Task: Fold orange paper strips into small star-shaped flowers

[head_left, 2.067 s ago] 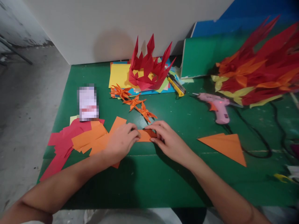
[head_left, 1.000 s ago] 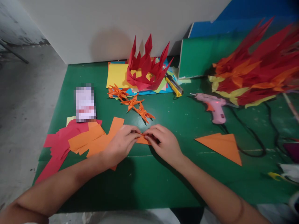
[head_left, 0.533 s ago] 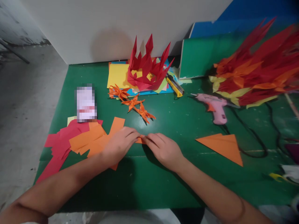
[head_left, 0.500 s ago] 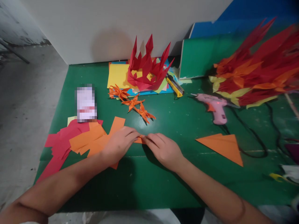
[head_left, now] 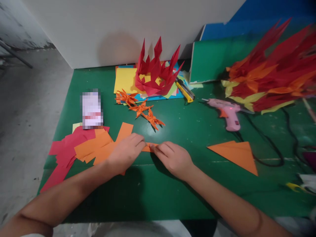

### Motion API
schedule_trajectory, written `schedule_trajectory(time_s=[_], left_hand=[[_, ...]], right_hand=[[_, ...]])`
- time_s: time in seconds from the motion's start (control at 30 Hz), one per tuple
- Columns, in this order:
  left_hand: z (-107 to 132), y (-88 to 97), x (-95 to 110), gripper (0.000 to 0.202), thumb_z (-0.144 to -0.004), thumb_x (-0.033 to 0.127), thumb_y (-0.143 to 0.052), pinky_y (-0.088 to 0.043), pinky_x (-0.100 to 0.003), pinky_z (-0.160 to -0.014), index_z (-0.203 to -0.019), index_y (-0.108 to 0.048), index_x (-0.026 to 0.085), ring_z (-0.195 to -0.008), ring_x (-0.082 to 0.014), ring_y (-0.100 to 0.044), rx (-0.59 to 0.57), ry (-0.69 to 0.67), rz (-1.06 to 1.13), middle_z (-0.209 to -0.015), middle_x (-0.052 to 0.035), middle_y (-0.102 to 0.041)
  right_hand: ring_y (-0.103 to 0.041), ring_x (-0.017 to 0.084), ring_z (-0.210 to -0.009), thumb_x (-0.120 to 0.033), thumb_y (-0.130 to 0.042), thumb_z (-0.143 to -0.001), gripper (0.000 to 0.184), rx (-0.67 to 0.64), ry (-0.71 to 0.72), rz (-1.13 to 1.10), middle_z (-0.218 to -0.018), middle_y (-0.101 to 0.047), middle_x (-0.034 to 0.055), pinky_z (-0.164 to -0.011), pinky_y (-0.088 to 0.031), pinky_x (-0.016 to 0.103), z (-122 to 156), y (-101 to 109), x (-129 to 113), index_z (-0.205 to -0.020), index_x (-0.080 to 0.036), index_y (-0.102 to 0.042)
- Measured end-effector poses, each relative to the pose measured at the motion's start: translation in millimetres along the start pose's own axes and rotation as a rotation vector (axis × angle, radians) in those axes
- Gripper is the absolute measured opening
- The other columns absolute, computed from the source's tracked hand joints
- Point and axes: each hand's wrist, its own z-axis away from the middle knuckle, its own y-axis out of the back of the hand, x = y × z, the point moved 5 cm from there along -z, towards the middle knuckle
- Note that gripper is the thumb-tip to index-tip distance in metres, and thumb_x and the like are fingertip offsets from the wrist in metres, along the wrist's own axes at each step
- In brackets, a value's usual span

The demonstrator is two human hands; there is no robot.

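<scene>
A small folded strip of orange paper (head_left: 148,147) lies on the green table between my two hands. My left hand (head_left: 128,149) has its fingers closed at the strip's left end. At the right end, my right hand (head_left: 174,159) presses the paper with thumb and bent fingers. Parts of the strip are hidden under the fingertips. Loose orange paper strips (head_left: 93,148) spread out beneath and left of my left hand, over red paper strips (head_left: 65,144). Beyond my hands sit several folded orange paper flowers (head_left: 140,108).
A red paper crown (head_left: 155,79) stands on stacked coloured sheets, beside a yellow utility knife (head_left: 185,90). To the right are a pink glue gun (head_left: 228,112) with a black cord, a folded orange sheet (head_left: 238,156) and a large red-orange paper piece (head_left: 276,72). A blurred-out phone-like rectangle (head_left: 92,110) lies left.
My left hand's fingers have drawn back slightly to the left, and more of the orange strip shows between my hands. The view has shifted very slightly.
</scene>
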Motion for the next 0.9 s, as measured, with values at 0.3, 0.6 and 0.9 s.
schedule_trajectory(time_s=[0.3,0.6,0.9], left_hand=[[-1.2,7.6,6.4,0.026,-0.095,0.020,-0.038,-0.051,-0.032,-0.078,-0.092,-0.062,0.013,-0.082,-0.0167,-0.057,0.117,-0.007,0.115,-0.091,-0.0081,-0.063],[1.9,2.6,7.6,0.021,-0.094,0.015,-0.040,-0.050,-0.030,-0.077,-0.096,-0.061,0.012,-0.088,-0.0181,-0.054,0.031,-0.002,0.072,-0.095,-0.0085,-0.062],[2.3,3.9,14.5,0.022,-0.094,0.015,-0.040,-0.051,-0.033,-0.078,-0.105,-0.058,0.010,-0.087,-0.0192,-0.055,0.011,-0.004,-0.006,-0.095,-0.0098,-0.062]], right_hand=[[-0.045,0.014,-0.060,-0.011,-0.049,-0.091,0.020,0.022,-0.029,-0.035,-0.061,-0.056,0.0021,-0.053,-0.033,0.030,-0.8,1.2,2.2,-0.086,-0.014,-0.069],[-0.046,0.014,-0.059,-0.011,-0.050,-0.091,0.023,0.014,-0.017,-0.015,-0.059,-0.057,0.0010,-0.056,-0.033,0.030,-1.1,0.2,0.1,-0.076,-0.016,-0.067],[-0.048,0.013,-0.058,-0.011,-0.045,-0.093,0.027,0.007,-0.014,-0.041,-0.058,-0.056,0.0007,-0.056,-0.035,0.030,-2.5,0.4,0.4,-0.077,-0.016,-0.067]])
